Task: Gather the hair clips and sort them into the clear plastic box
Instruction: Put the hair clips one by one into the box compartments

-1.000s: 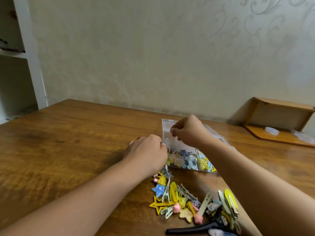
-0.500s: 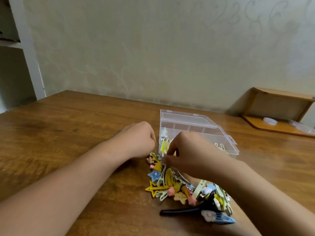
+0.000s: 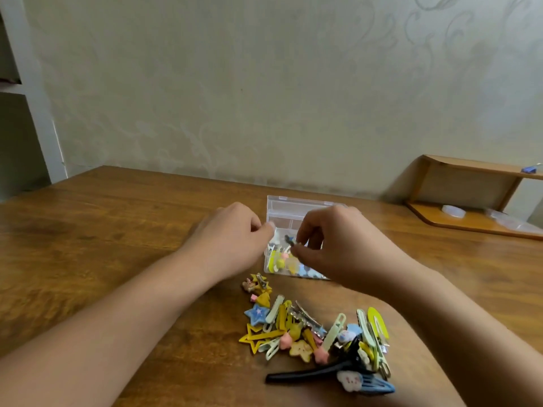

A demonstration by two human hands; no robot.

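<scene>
A clear plastic box (image 3: pixel 289 214) with compartments stands open on the wooden table, with several coloured clips in its near sections. My right hand (image 3: pixel 335 245) hovers over the box and pinches a small dark hair clip (image 3: pixel 291 240) between thumb and fingers. My left hand (image 3: pixel 232 239) rests against the box's left rim with its fingers curled; what it holds is hidden. A loose pile of hair clips (image 3: pixel 311 330) lies in front of the box: yellow stars, a blue star, green and yellow snap clips and a long black clip (image 3: pixel 308 374).
The wooden table (image 3: pixel 117 230) runs back to a patterned wall. A small wooden shelf (image 3: pixel 470 195) stands at the back right with clear items on it. A white shelving unit (image 3: pixel 32 113) stands at the left.
My right hand has lifted from the pile up over the box with a small dark clip pinched in it. My left hand has shifted to the box's left rim.
</scene>
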